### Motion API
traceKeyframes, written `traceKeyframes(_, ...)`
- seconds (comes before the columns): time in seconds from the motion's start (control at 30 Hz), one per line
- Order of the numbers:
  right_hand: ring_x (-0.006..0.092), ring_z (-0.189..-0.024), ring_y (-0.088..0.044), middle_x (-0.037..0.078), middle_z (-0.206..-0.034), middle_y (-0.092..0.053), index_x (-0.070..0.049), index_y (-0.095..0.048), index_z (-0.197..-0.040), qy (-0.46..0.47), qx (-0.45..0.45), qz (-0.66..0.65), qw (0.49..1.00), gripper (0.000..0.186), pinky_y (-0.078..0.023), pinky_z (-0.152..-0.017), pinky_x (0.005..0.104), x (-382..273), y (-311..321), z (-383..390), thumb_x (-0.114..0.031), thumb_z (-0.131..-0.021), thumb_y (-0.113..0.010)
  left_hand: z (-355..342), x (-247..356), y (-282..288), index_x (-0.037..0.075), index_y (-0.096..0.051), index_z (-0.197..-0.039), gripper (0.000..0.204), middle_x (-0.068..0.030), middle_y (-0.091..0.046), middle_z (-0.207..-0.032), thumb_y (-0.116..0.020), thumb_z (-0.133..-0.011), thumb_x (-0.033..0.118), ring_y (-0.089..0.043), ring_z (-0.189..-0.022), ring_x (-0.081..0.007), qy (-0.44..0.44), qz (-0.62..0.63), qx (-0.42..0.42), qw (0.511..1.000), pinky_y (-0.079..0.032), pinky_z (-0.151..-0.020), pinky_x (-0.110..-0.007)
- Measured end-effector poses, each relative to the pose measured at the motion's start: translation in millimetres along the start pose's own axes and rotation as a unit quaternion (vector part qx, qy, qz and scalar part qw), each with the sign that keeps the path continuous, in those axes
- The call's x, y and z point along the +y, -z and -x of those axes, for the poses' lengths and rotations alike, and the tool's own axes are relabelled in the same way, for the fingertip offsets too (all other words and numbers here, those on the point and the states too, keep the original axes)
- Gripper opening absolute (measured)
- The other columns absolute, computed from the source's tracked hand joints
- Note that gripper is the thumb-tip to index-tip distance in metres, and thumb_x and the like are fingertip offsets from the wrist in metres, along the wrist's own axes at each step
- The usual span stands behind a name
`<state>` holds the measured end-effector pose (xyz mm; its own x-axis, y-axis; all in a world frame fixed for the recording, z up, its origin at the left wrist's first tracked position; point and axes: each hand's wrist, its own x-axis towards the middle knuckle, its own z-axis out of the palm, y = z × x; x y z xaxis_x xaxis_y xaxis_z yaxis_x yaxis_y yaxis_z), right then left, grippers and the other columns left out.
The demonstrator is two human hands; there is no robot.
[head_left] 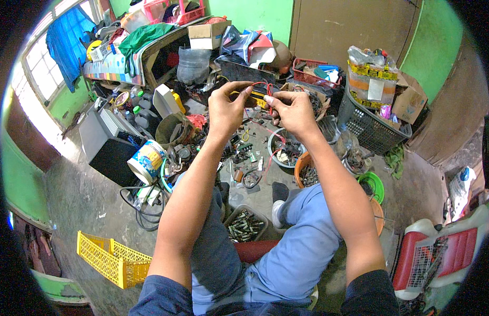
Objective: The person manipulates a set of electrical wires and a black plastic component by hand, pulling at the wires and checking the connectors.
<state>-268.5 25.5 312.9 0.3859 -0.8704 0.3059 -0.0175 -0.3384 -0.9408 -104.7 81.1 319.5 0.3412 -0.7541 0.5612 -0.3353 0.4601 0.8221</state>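
Both my arms reach forward, hands raised over the cluttered floor. My left hand (227, 109) pinches a thin red wire (261, 83) between thumb and fingertips. The wire arches across to my right hand (294, 111), whose thumb and forefinger are closed on it too. A thinner pinkish length hangs below the hands toward the floor; whether it is the same wire I cannot tell. Behind the fingers shows a yellow and black object (258, 100), partly covered. Beneath lie small circuit boards (248, 152) and loose scraps. Between my legs sits a tray (263, 234) of small cylindrical parts.
Right of centre stand a grey basin (272, 157), an orange bucket (297, 178), a green bowl (380, 185) and a large dark basket (360, 122). On the left are a white tub (144, 164), a black-and-grey case (108, 155) and a yellow crate (114, 257).
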Motion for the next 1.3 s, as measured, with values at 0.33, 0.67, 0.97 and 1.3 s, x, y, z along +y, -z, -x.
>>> traceKeyframes(0.33, 0.0106, -0.049, -0.060, 0.006, -0.067, -0.068, 0.005, -0.074, -0.092, 0.010, 0.047, -0.015, 0.999, 0.020, -0.050, -0.040, 0.0275, 8, -1, -6, -0.015, -0.091, -0.070, 9, 13, -20, 0.007, -0.067, -0.117, 0.027, -0.0098, -0.064, -0.070, -0.070, -0.091, 0.014, -0.059, -0.061, -0.0114, -0.119, -0.121, 0.117, 0.979, -0.046, -0.056, -0.030)
traceKeyframes(0.67, 0.0188, -0.054, -0.065, 0.013, -0.068, -0.070, 0.000, -0.076, -0.091, 0.048, 0.068, 0.151, 0.985, 0.020, -0.052, -0.055, 0.0352, 9, 7, -3, -0.019, -0.086, -0.073, 3, 6, -6, 0.007, -0.072, -0.115, 0.026, -0.0148, -0.071, -0.102, -0.070, -0.092, 0.016, -0.070, -0.087, -0.0232, -0.176, -0.222, 0.112, 0.953, -0.054, -0.077, -0.033)
traceKeyframes(0.97, 0.0376, -0.078, -0.070, 0.025, -0.083, -0.070, 0.001, -0.075, -0.093, 0.183, 0.081, 0.270, 0.942, 0.020, -0.054, -0.077, 0.0419, 2, 7, 3, -0.015, -0.082, -0.072, 0, 8, -1, 0.013, -0.075, -0.107, 0.023, -0.0071, -0.069, -0.105, -0.073, -0.085, 0.019, -0.061, -0.101, -0.0281, -0.253, -0.295, 0.121, 0.913, -0.048, -0.088, -0.040)
traceKeyframes(1.3, 0.0384, -0.081, -0.070, 0.024, -0.086, -0.070, 0.002, -0.075, -0.092, 0.221, 0.071, 0.290, 0.929, 0.018, -0.054, -0.079, 0.0433, -2, 3, 5, -0.012, -0.081, -0.070, 2, 7, -2, 0.013, -0.073, -0.111, 0.030, -0.0076, -0.069, -0.098, -0.075, -0.080, 0.012, -0.061, -0.095, -0.0283, -0.266, -0.341, 0.080, 0.898, -0.050, -0.086, -0.039)
